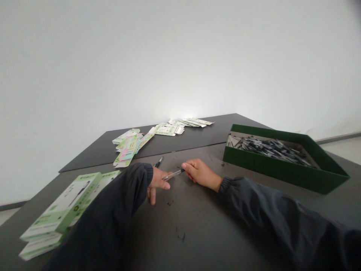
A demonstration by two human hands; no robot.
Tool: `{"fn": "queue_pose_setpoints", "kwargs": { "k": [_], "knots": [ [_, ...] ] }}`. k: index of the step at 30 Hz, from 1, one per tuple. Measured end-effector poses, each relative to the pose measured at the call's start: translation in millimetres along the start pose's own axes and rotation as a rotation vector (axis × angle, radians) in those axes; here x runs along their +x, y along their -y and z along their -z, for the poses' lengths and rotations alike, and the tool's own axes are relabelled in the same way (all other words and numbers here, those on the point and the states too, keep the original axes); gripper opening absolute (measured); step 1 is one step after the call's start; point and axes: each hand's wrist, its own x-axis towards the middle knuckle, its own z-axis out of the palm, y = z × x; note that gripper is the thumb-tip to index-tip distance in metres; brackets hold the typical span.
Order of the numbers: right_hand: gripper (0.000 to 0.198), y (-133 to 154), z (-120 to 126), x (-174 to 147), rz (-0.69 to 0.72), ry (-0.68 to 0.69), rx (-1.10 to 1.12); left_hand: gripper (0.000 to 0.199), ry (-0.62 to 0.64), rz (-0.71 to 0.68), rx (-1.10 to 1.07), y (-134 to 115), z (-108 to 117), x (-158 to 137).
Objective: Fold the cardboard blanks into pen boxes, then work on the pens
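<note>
Both hands — left hand [156,183] and right hand [200,173] — pinch one pen [173,174] (clear-barrelled) at mid-frame over the counter [197,226].

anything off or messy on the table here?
Mostly tidy. One stray pen lies alone on the table, beyond the left hand, apart from the green tray of pens. The flat cartons trail loosely across the far side, unstacked. Both hands hold a clear pen; right hand.
</note>
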Motion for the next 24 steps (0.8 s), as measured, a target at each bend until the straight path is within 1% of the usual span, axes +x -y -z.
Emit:
{"fn": "queue_pose_setpoints", "kwargs": {
  "k": [4,8,13,18,21,24],
  "knots": [
    [0.042,1.1,0.2,-0.8,0.018,0.011,0.03,0.076,-0.052,0.007,-0.014,-0.5,-3.0,-0.5],
    [0.037,0.7,0.2,-0.8,0.074,0.012,0.038,0.078,-0.084,0.024,-0.042,2.6,-3.2,1.4],
    [0.029,-0.3,-0.8,-1.3,0.11,-0.009,0.049,0.083,-0.052,0.024,-0.045,8.5,1.0,4.9],
    [0.02,1.2,-1.3,-2.3,0.1,0.007,0.127,0.082,-0.068,0.004,-0.019,15.1,3.4,6.8],
    [0.016,2.8,-2.7,-2.5,0.072,0.037,0.189,0.082,-0.057,-0.005,-0.017,14.5,3.0,6.7],
    [0.015,6.1,-4.5,-3.2,0.048,0.104,0.287,0.082,-0.023,-0.001,0.015,11.1,2.1,5.9]
  ]
}}
